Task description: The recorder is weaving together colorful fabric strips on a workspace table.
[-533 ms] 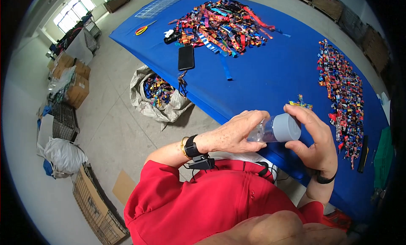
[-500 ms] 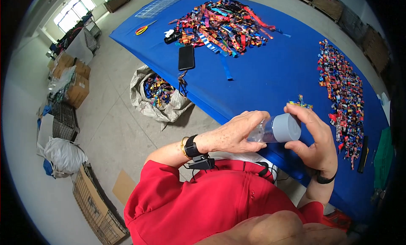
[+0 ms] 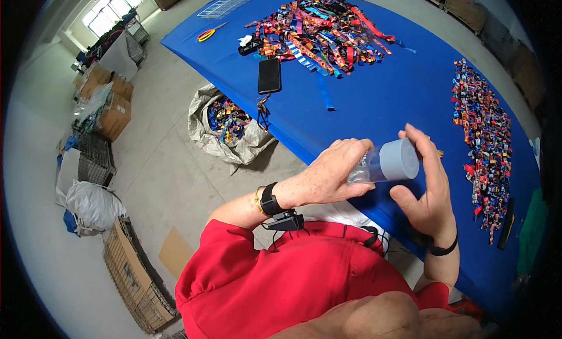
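Observation:
My left hand [image 3: 328, 172] is wrapped round a clear plastic bottle [image 3: 370, 168], which lies tilted nearly sideways above the table's near edge. Its wide grey cap [image 3: 400, 159] points to the right. Beside the cap, my right hand [image 3: 430, 198] is open, thumb and fingers spread apart. Whether the index finger brushes the cap's rim I cannot tell. Behind that hand, a small yellow scrap [image 3: 440, 154] peeks out on the blue cloth.
A blue-covered table [image 3: 380, 99] bears a heap of colourful ribbon straps [image 3: 322, 34], a dense strip of small ribbon pieces [image 3: 483, 146], a black phone [image 3: 269, 75], scissors [image 3: 211, 33] and a wire rack [image 3: 231, 3]. Left of it, an open sack [image 3: 202, 125] of ribbons stands on the floor.
My right thumb and index finger have spread wider around the cap. The bottle is still in my left hand. The whole view has shifted slightly, and my right hand now covers most of the yellow scraps.

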